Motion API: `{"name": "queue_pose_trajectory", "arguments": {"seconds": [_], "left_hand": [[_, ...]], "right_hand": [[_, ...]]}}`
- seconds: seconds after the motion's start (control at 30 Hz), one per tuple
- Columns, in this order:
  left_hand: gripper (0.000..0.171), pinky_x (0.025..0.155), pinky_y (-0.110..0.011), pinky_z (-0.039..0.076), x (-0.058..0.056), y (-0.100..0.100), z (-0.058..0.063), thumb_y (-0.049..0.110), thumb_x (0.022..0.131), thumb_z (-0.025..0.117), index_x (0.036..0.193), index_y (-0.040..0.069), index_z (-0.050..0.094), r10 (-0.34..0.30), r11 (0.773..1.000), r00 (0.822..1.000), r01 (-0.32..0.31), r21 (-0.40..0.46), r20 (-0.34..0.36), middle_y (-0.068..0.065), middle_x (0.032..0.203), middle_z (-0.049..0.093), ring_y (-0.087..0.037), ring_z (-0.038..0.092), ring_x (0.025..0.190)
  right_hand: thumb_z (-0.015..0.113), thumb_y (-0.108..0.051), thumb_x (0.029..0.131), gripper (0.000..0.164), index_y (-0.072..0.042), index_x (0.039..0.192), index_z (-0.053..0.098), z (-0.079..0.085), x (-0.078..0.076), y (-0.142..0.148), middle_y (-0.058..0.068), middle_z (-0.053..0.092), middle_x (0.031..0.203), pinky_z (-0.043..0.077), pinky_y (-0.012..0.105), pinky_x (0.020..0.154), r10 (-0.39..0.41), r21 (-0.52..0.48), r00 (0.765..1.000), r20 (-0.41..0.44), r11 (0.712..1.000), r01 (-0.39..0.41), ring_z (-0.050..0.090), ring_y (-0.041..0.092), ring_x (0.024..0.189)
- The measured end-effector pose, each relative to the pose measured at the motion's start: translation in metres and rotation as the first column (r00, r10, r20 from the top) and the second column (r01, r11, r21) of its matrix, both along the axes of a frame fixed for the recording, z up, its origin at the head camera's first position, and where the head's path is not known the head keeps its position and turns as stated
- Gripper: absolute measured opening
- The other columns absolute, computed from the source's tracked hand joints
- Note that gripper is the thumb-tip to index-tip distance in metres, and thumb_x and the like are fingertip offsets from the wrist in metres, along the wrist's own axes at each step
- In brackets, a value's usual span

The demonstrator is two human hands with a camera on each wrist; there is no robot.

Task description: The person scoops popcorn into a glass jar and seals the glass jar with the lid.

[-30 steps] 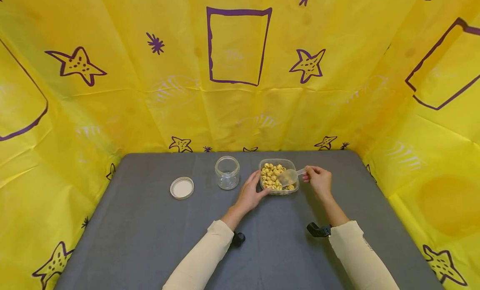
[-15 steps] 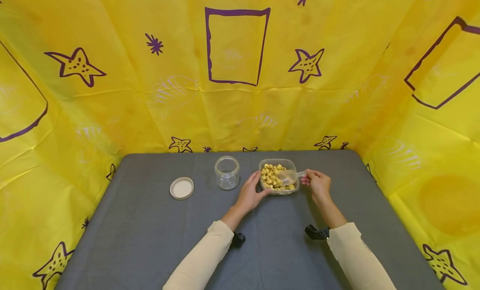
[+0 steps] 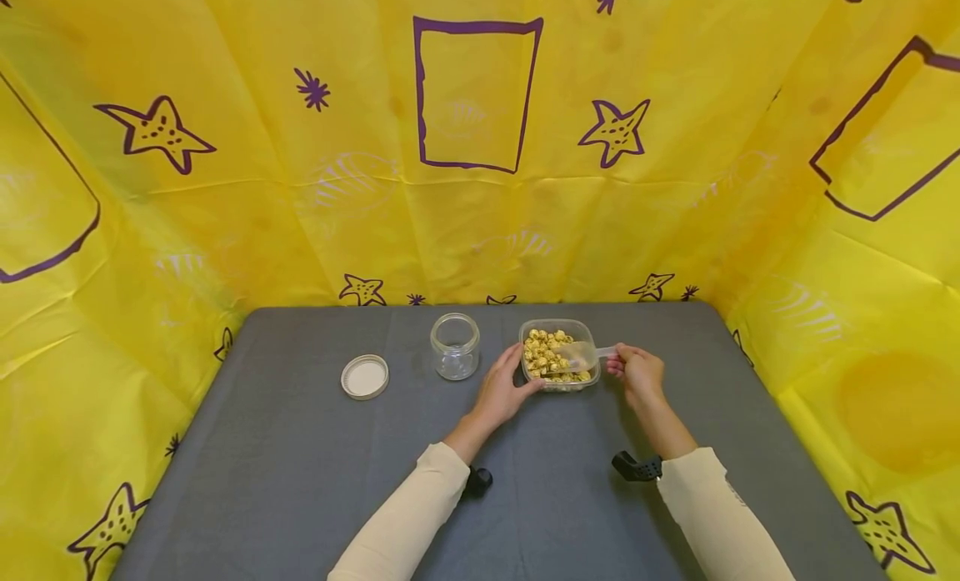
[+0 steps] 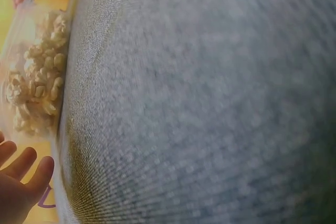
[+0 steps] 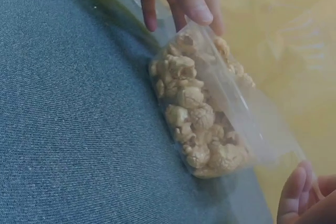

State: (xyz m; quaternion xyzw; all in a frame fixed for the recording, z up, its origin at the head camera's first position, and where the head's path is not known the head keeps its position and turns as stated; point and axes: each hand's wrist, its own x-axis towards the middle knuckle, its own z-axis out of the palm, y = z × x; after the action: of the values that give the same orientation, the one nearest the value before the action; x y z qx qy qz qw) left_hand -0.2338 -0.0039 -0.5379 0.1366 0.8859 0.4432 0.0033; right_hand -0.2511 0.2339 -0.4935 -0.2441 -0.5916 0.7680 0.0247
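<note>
In the head view, a clear plastic tub [image 3: 588, 383] of caramel popcorn [image 3: 542, 346] stands on the table right of centre. My left hand [image 3: 501, 391] rests against its left side and near corner, with the fingers and thumb fairly straight. In the right wrist view, left fingertips [image 5: 201, 14] touch the tub's top edge. My right hand [image 3: 640, 374] pinches the handle of a translucent scoop [image 3: 577, 358] at the tub's right side. The scoop's bowl lies tilted in the popcorn, its front part hidden among the pieces.
A glass jar [image 3: 455, 360] with no lid on it stands left of the tub; no contents show inside. Farther left lies a round lid [image 3: 365, 377], white inside face up. Grey cloth [image 3: 315, 481] covers the table, and a yellow patterned curtain [image 3: 480, 222] borders it behind and at the sides.
The scoop has sunk lower into the popcorn, its handle now flatter. My right hand has dropped slightly with it. The left hand and tub have hardly moved.
</note>
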Motion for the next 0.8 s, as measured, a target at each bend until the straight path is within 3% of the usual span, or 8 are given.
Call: {"name": "queue_pose_trajectory", "arguments": {"seconds": [0.33,0.8], "left_hand": [[0.079,0.111,-0.051,0.037,0.0010,0.0018,-0.0007,0.042,0.089,0.069,0.152,0.007,0.034,0.007,1.000,1.000,-0.007,-0.005,-0.010,-0.014,0.156,0.036,-0.035,0.039,0.140],[0.079,0.111,-0.050,0.037,0.0025,0.0054,-0.0007,0.044,0.089,0.068,0.152,0.008,0.034,0.021,1.000,1.000,-0.021,0.003,-0.004,-0.013,0.156,0.036,-0.034,0.040,0.140]], "right_hand": [[0.048,-0.007,0.101,0.014,0.004,0.104,0.055,0.0012,0.0029,-0.0025,-0.004,0.061,0.060,0.051,0.016,0.054,0.047,-0.009,0.999,0.014,0.999,-0.047,0.057,0.005,0.053],[0.047,-0.009,0.101,0.017,-0.005,0.088,0.057,0.0079,0.0026,0.0031,-0.004,0.060,0.057,0.050,0.018,0.054,-0.059,-0.084,0.998,-0.014,0.995,0.057,0.056,0.007,0.050]]}}
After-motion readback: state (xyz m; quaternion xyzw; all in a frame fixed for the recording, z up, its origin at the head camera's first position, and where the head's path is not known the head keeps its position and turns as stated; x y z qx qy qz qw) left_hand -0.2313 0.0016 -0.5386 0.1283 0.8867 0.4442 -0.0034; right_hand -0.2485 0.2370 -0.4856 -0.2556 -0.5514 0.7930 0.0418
